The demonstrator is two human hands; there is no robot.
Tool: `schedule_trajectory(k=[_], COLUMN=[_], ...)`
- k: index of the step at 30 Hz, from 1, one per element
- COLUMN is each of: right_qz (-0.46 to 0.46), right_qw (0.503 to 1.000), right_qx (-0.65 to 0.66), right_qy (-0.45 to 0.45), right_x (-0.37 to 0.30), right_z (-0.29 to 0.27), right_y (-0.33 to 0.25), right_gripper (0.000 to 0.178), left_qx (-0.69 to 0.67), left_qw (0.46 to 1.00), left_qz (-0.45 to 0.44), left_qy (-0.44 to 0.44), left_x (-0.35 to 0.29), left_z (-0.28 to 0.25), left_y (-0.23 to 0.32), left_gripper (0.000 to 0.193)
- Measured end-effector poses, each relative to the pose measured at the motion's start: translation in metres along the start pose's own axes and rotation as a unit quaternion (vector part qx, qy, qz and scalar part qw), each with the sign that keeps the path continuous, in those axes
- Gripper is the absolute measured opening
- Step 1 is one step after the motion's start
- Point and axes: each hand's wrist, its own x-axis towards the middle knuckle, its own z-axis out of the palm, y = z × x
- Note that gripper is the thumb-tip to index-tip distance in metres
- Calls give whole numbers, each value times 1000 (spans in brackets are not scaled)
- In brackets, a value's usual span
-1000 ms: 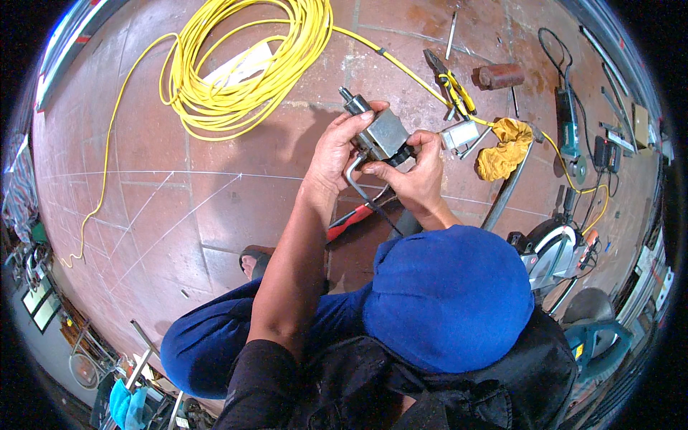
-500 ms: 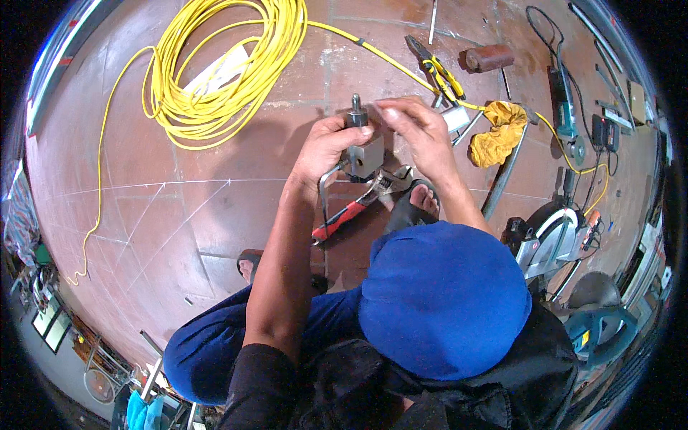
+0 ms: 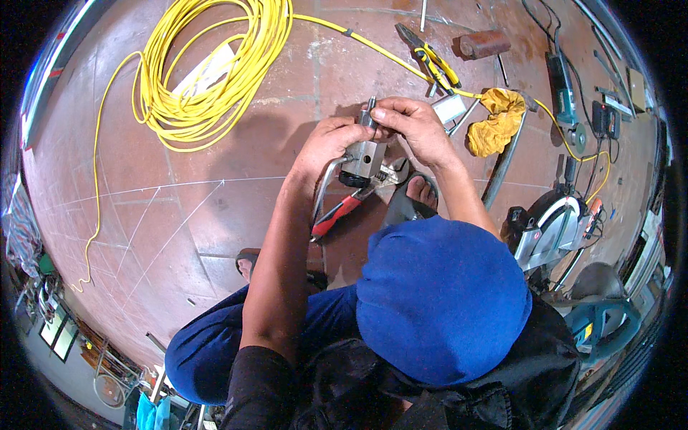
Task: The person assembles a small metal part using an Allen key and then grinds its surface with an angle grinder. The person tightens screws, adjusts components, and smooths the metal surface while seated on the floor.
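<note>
Metal block (image 3: pixel 362 167): held above the floor (image 3: pixel 215 229), well in from its left edge.
Change: right hand (image 3: pixel 414 130) has moved onto the stem (image 3: pixel 371 104); both hands now steady the block.
Left hand (image 3: pixel 328 145): fingers curled around the block.
Right grip: fingers nearly closed, pinching the stem; forearm (image 3: pixel 469 195) slants inward.

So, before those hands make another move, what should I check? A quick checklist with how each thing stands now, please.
1. Silver metal block with black round end held in the left hand: ok.
2. Right hand at the block's grey cylindrical metal stem: ok.
3. Stem fully tight: cannot tell.
4. Red-handled metal wrench on the reddish tiled floor, clear of both hands: ok.
5. Yellow-and-black pliers clear of both hands: ok.
6. Hands gloved: not ok, both bare.
</note>
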Motion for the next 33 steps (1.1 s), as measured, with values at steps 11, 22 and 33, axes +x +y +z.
schedule_trajectory(k=[11, 22, 33], right_qz=[6, -17, -28], right_qw=[993, 997, 999], right_qx=[118, 72, -14], right_qy=[-25, -4, 31], right_x=[-2, 0, 7], right_z=[-15, -12, -17], right_y=[3, 3, 16], right_gripper=[31, 33, 29], left_qx=[-92, -62, -236], left_qw=[994, 997, 969], left_qz=[44, 45, -63], left_qy=[-25, -3, 24], left_x=[6, 5, 5], left_z=[9, 11, 27], left_y=[-13, -8, -10], left_gripper=[32, 32, 34])
